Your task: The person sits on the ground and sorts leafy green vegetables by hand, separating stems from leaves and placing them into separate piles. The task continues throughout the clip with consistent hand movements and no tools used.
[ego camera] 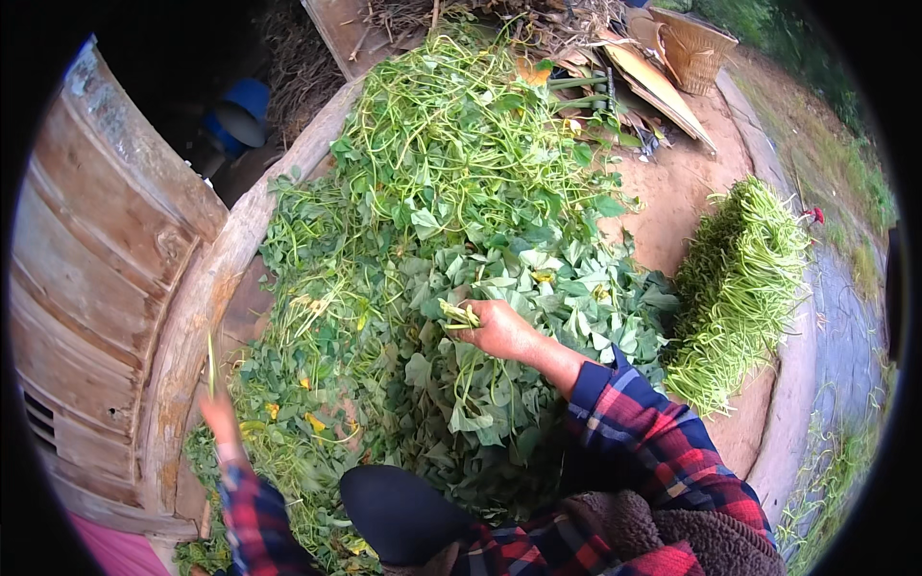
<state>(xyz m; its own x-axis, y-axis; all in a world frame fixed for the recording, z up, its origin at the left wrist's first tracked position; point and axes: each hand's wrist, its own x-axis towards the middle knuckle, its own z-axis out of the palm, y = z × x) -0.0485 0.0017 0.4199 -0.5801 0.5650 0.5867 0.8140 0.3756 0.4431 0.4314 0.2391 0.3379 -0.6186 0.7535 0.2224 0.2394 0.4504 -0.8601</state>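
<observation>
My right hand (502, 329) is closed around a small bunch of pale green stems (459, 315), whose cut-looking ends stick out past my fingers. Below and around it spreads a heap of leafy green vines (468, 389), apparently sweet potato. Off to the left, my left hand (221, 420) is blurred by motion. A single thin stem (212, 360) points up from its fingers, close to a wooden doorsill. Farther out, the pile turns to tangled stems (461, 137) with fewer leaves.
A thick stack of leafless green stems (742, 295) lies on the right, beside a concrete edge (781, 417). Weathered wooden door (94, 288) and sill beam (238, 230) bound the left. Beyond are a wicker basket (695, 54), flattened cardboard (659, 90) and a blue bucket (248, 97).
</observation>
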